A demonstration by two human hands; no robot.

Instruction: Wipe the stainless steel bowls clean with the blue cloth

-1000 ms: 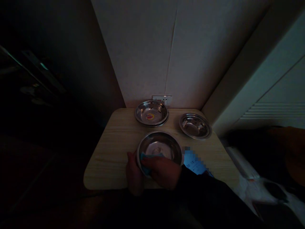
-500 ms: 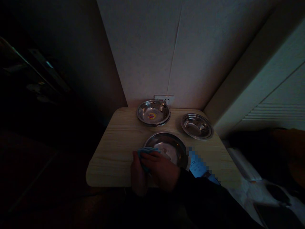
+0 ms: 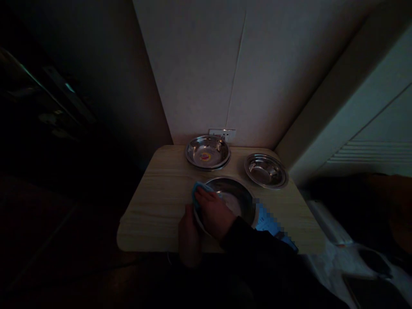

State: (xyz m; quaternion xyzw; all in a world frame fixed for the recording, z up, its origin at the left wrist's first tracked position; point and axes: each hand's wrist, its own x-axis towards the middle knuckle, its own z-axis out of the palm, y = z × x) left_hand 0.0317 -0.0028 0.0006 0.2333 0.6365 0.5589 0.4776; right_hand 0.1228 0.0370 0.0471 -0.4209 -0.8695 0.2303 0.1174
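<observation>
A steel bowl (image 3: 236, 197) stands near the front of a small wooden table (image 3: 154, 201). My right hand (image 3: 214, 212) lies over the bowl's left rim and presses a blue cloth (image 3: 197, 190) against it, fingers closed on the cloth. My left hand (image 3: 189, 236) grips the bowl's near-left edge from outside, with the thumb up along the rim. A dark sleeve covers my right forearm.
A stack of steel bowls (image 3: 207, 152) with a yellow sticker sits at the back by a wall socket (image 3: 222, 133). Another steel bowl (image 3: 265, 171) is at the back right. A blurred blue thing (image 3: 268, 223) lies right of the near bowl. A wall is close behind.
My right hand has slid the blue cloth from the bowl's near rim up and along its left rim. My left hand keeps its hold on the bowl.
</observation>
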